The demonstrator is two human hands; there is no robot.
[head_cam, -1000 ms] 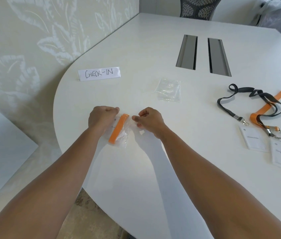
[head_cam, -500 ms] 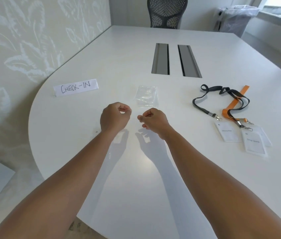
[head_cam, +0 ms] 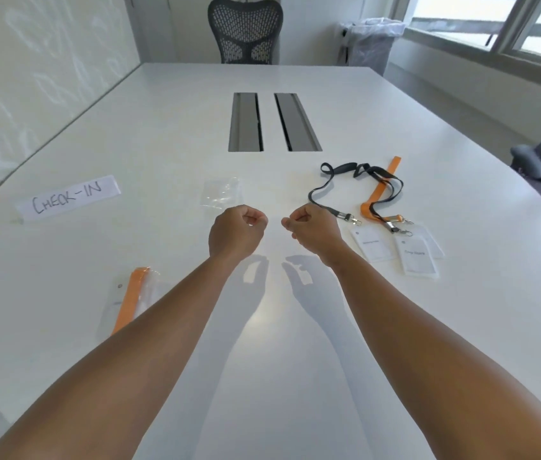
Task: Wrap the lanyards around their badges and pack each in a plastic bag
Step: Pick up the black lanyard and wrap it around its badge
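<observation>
Two bare forearms and two bare hands

The left hand [head_cam: 236,233] and right hand [head_cam: 314,231] wear no gloves, rings, watch or bracelets. Both forearms are uncovered from wrist to the bottom edge of the view, with no sleeve or cuff showing. The fingernails are too small to make out.

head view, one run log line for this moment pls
left hand: curled, empty | right hand: curled, empty | bagged orange lanyard: on table | loose lanyards: unwrapped
</observation>
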